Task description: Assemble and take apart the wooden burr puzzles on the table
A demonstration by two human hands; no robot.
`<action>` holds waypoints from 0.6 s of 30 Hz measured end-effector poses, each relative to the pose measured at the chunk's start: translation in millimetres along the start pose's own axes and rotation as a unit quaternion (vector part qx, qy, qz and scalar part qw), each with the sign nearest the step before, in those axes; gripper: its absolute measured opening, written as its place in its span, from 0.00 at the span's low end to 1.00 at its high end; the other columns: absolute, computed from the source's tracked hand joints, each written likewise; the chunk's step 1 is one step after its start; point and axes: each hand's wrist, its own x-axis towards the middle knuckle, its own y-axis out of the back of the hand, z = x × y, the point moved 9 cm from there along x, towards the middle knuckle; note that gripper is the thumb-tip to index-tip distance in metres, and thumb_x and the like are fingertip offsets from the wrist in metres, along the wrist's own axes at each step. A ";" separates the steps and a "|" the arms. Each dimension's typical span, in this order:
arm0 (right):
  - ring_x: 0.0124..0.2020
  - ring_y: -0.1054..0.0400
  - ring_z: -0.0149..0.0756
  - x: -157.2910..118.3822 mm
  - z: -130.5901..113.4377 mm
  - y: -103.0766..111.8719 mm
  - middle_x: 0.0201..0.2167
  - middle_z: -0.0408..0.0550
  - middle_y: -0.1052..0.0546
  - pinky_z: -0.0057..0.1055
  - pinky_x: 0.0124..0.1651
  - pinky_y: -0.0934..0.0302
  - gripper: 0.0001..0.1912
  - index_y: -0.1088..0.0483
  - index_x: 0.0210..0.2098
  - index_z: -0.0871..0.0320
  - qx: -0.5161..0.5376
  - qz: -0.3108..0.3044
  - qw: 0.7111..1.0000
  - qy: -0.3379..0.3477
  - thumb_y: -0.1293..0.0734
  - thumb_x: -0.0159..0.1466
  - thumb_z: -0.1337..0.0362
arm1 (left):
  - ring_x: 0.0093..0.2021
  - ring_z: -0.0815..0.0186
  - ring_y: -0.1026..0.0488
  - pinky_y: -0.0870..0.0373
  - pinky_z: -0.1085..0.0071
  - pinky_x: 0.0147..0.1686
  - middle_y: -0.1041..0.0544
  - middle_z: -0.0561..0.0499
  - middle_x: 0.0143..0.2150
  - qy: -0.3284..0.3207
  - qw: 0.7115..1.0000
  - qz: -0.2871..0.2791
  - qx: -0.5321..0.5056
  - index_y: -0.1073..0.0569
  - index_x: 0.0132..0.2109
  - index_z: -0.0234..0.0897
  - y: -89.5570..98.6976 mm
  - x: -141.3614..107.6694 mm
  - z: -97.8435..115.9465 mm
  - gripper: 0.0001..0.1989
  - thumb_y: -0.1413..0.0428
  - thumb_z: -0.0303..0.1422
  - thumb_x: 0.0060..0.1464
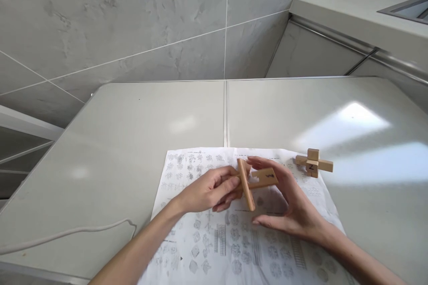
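Note:
My left hand (219, 189) is closed around one end of a partly joined wooden burr puzzle (246, 187), held just above a printed paper sheet (214, 227). One bar of the puzzle stands crosswise, and a notched piece marked with a dark figure points to the right. My right hand (289, 205) curves around that right side with thumb and fingers apart. Its fingertips are near the puzzle; whether they touch it I cannot tell. On the sheet's upper right corner sits a second wooden burr puzzle (312, 163), cross-shaped and marked with a "2" or "Z".
The sheet, printed with rows of small diagrams, lies on a pale folding table (133, 120) with a seam down its middle. A white cable (76, 230) runs over the table's left side. Behind stands a grey tiled wall (133, 18), with a white counter (354, 4) at upper right.

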 end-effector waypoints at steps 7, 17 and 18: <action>0.74 0.40 0.60 4.0 8.3 -12.3 0.74 0.58 0.38 0.63 0.71 0.35 0.42 0.47 0.75 0.44 -0.166 -0.020 0.986 -0.020 0.25 0.68 0.56 | 0.22 0.73 0.35 0.36 0.73 0.24 0.31 0.58 0.27 -0.107 0.965 0.238 0.032 0.30 0.48 0.38 44.4 -6.7 16.4 0.16 0.49 0.48 0.75; 0.70 0.37 0.63 9.0 -3.8 -24.2 0.67 0.60 0.29 0.67 0.66 0.33 0.34 0.39 0.68 0.49 -0.230 0.020 0.973 0.000 0.25 0.67 0.59 | 0.25 0.72 0.30 0.31 0.73 0.28 0.25 0.55 0.32 -0.108 0.954 0.270 0.077 0.29 0.48 0.37 43.2 -4.7 12.6 0.16 0.48 0.46 0.75; 0.69 0.35 0.63 9.1 -3.9 -22.5 0.66 0.60 0.29 0.66 0.65 0.31 0.33 0.38 0.67 0.49 -0.228 0.026 0.973 -0.004 0.26 0.67 0.59 | 0.26 0.72 0.30 0.31 0.73 0.28 0.25 0.55 0.32 -0.108 0.954 0.270 0.080 0.29 0.48 0.37 43.0 -4.9 12.6 0.16 0.48 0.46 0.75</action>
